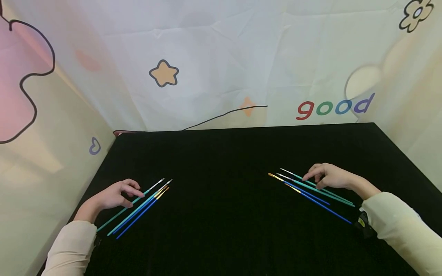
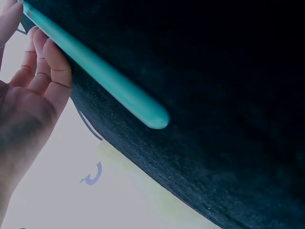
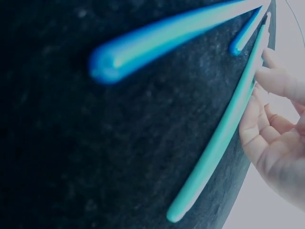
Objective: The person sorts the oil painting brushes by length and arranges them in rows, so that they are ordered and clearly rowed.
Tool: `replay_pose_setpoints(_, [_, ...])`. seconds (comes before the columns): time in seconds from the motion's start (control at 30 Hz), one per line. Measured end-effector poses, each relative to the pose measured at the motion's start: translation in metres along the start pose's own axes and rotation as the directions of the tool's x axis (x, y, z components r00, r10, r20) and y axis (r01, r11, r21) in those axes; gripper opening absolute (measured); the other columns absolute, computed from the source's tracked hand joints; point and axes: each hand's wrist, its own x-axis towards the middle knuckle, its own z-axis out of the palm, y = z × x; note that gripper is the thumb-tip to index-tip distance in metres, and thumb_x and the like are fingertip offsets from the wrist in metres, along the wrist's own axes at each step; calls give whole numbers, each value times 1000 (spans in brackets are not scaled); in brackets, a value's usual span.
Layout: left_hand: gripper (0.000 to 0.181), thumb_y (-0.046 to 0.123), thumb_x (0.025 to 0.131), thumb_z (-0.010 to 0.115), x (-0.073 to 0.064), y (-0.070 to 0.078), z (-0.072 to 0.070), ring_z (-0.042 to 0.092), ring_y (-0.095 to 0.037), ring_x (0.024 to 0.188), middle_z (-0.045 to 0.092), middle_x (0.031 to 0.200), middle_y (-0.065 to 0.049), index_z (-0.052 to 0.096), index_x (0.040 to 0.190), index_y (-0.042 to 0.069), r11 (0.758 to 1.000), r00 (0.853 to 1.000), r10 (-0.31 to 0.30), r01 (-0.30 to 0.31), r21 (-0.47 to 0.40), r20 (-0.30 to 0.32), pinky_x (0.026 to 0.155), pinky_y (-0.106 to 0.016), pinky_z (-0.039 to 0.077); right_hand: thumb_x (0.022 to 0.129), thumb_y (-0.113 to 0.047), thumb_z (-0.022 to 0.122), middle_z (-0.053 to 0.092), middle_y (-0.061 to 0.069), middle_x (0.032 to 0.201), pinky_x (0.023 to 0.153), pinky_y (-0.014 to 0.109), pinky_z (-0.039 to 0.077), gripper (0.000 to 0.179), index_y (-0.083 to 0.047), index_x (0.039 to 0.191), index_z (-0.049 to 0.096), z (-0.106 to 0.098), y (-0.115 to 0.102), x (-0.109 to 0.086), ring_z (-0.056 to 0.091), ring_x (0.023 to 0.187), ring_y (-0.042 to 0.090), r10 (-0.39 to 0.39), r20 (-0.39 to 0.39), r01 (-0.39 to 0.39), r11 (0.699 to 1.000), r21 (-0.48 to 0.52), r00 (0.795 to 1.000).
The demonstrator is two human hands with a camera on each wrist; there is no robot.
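On the left of the black table, my left hand [image 1: 115, 194] hovers low over a teal paintbrush [image 1: 112, 219], its thumb and index finger parted on either side of the handle. Beside it lie another teal brush [image 1: 129, 216] and blue brushes [image 1: 138, 218], bristles pointing up and right. At the right, my right hand [image 1: 329, 177] reaches over two teal brushes; the index fingertip is at the upper teal brush [image 1: 335, 194], the thumb near the lower teal brush [image 1: 310, 186]. In the right wrist view, a teal handle [image 3: 219, 133] passes beside loosely bent fingers.
Two blue brushes lie just below the right hand, the lower blue brush [image 1: 324, 207] slanting toward the sleeve. A black table [image 1: 221, 214] spans the space between both groups. Pale printed cloth [image 1: 214, 69] rises behind and at the sides.
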Motion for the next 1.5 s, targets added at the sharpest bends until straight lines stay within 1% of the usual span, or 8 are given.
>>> replay_pose_setpoints(0.2, [32,-4,78,63,1,1,0,44,-29,95,41,115,-16,64,109,1,1000,1000,-22,22,15,-13,75,-37,43,71,1,65,47,15,111,70,35,44,43,1,114,60,-1,1,2,44,85,24,7,-17,-7,1000,-19,1000])
replay_pose_setpoints(0.33, [34,-5,76,64,1,2,-1,44,-27,93,41,114,-14,64,110,2,998,998,-55,56,31,-31,72,-36,44,69,2,65,46,15,112,70,35,44,45,-1,113,60,0,1,2,43,86,25,4,-35,-5,1000,-29,999])
replay_pose_setpoints(0.5, [34,0,77,67,1,2,-1,45,-25,91,42,112,-13,64,111,3,997,996,-72,74,38,-43,72,-35,43,70,3,65,47,14,112,69,35,44,45,-3,114,60,-1,0,1,43,87,24,-8,-40,6,999,-45,999])
replay_pose_setpoints(0.8, [37,0,75,69,2,3,-1,45,-24,86,43,109,-13,64,111,3,995,996,-66,70,74,-61,70,-35,42,71,5,62,48,12,111,69,33,45,44,-4,114,60,-5,-2,-1,45,89,24,-27,-37,23,994,-105,999])
replay_pose_setpoints(0.9, [37,-1,75,69,2,5,-1,45,-22,82,45,108,-13,65,111,2,992,996,-65,71,100,-63,68,-34,42,71,4,62,49,14,113,71,34,45,42,-4,112,61,-6,-3,-1,46,93,25,-9,-33,5,995,-101,999])
replay_pose_setpoints(1.1, [38,-4,74,69,1,8,1,47,-19,73,49,104,-12,65,111,2,988,995,-72,80,131,-65,65,-34,43,71,3,62,48,20,119,78,41,46,42,-4,112,60,-6,-1,-4,48,100,31,24,-13,-25,997,-74,1000])
replay_pose_setpoints(1.33, [39,-10,73,65,1,9,2,47,-15,63,52,103,-12,64,111,0,987,995,-69,78,138,-68,62,-31,46,73,3,61,48,24,121,81,45,47,38,0,111,61,-6,1,-6,49,103,36,28,-3,-28,999,-29,1000])
replay_pose_setpoints(1.5, [40,-13,73,59,2,9,0,45,-16,62,55,99,-10,65,110,0,986,995,-68,78,145,-72,66,-35,45,73,3,60,48,26,122,82,46,46,40,3,113,58,-8,1,-8,49,103,37,19,-2,-19,1000,-5,1000])
